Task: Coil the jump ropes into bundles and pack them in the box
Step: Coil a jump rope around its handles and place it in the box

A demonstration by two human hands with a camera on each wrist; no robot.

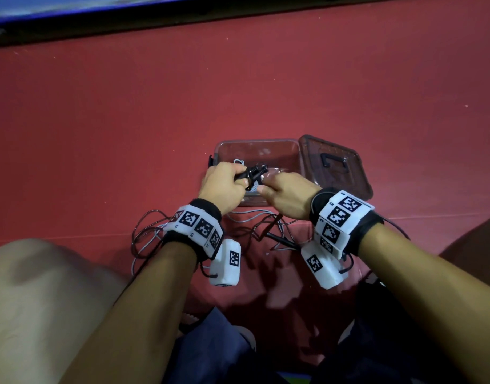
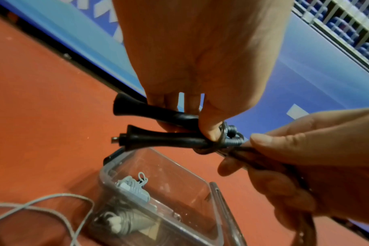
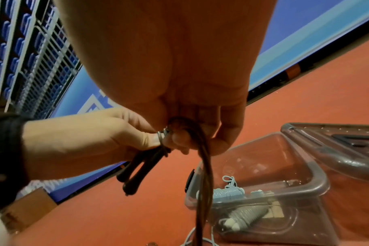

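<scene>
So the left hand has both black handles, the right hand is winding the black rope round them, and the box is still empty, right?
Not quite: the box is not empty. The left wrist view shows two coiled grey rope bundles already inside it. The rest holds: the left hand grips both black handles, and the right hand holds the black rope at them.

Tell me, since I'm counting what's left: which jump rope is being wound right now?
The black-handled rope, held above the box by the left hand and right hand. The grey ropes lie bundled inside.
</scene>
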